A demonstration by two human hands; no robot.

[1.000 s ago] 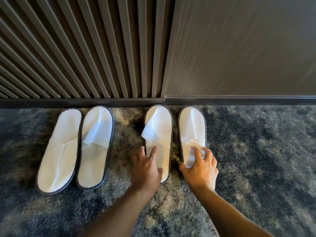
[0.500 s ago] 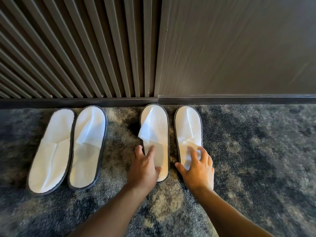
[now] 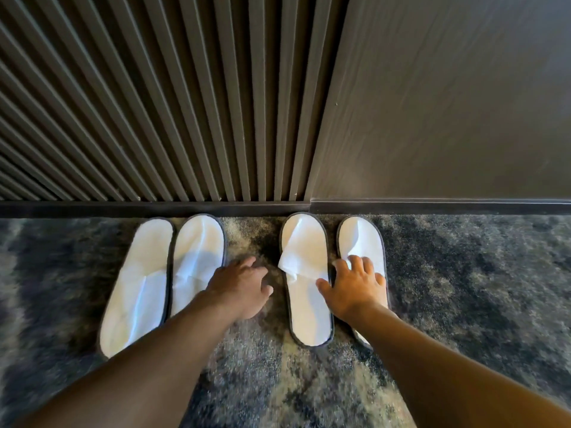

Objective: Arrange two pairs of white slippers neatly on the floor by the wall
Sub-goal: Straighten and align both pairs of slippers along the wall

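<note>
Slippers: our right hand (image 3: 355, 288) lies spread on the right pair (image 3: 309, 273), while our left hand (image 3: 241, 285), loosely spread, holds nothing. Next, we judge, square the left pair (image 3: 167, 273).

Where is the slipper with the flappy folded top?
The white slipper with the loose folded strap lies on the mottled carpet second from the right, between both hands, its toe at the dark skirting board.

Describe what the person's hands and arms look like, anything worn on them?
Nothing is worn. The left hand and right hand are bare, with no gloves, rings or bracelets visible. Both forearms are bare right up to the picture's lower edge, so no sleeves or watch show. The left hand is slightly blurred.
</note>
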